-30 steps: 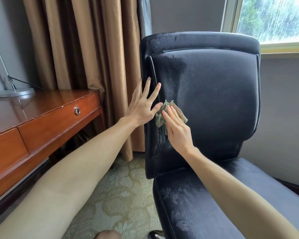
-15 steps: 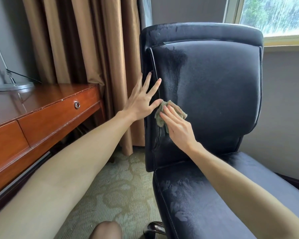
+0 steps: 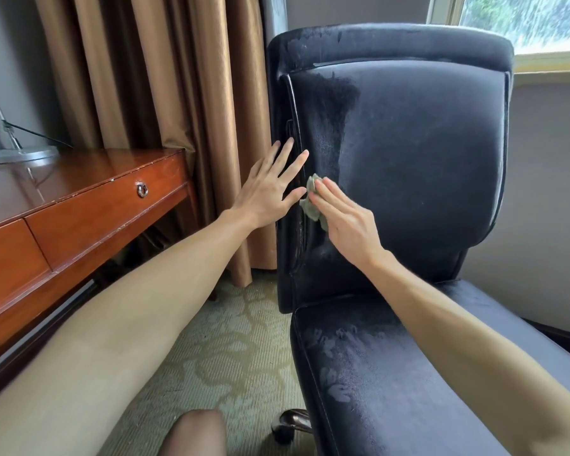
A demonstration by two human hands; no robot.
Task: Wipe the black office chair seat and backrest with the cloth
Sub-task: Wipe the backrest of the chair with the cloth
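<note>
Frame centre: right hand flat, pressing crumpled green cloth on dusty black backrest; left hand splayed on its edge.

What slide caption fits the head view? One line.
Right hand presses cloth on black chair backrest; left hand steadies its edge.

No writing, label, brand mark, number or sign can be read anywhere in view
</note>
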